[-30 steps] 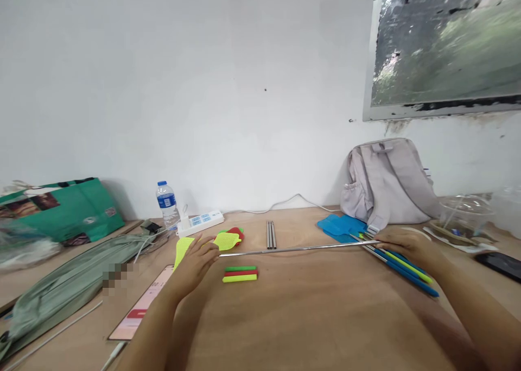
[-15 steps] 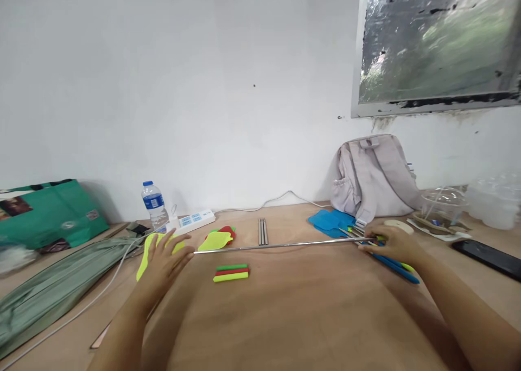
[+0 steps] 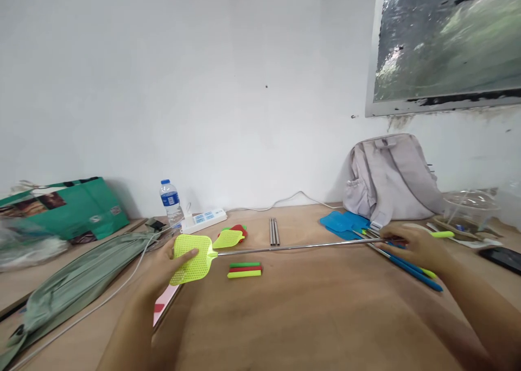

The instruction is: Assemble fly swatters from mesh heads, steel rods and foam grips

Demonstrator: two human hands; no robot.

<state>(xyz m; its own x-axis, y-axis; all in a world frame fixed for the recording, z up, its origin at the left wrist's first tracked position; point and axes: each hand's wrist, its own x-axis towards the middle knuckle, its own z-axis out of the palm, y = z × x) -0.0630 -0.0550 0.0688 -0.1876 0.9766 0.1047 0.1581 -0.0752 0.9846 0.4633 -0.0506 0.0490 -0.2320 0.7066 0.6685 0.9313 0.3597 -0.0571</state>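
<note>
A yellow fly swatter (image 3: 191, 258) is stretched across the table between my two hands, its thin metal rod extended. My left hand (image 3: 165, 262) grips the perforated head, thumb on its face. My right hand (image 3: 407, 243) is closed round the rod near the yellow handle end, which sticks out to the right. Under that hand lie swatters with blue handles (image 3: 413, 270) and blue heads (image 3: 344, 224). In the middle are green, red and yellow handles (image 3: 244, 270), several metal rods (image 3: 274, 232), and loose yellow, red and green swatter heads (image 3: 228, 238).
A water bottle (image 3: 171, 202) and a white power strip (image 3: 203, 219) stand by the wall. At left are a green bag (image 3: 77, 208), grey-green cloth (image 3: 89, 273) and cable. A backpack (image 3: 393, 178), plastic bowl (image 3: 468, 208) and black phone (image 3: 502, 258) are at right.
The yellow swatter head has turned to show its face, with my left hand now gripping it. The yellow handle end now projects beyond my right hand. The view has shifted slightly left.
</note>
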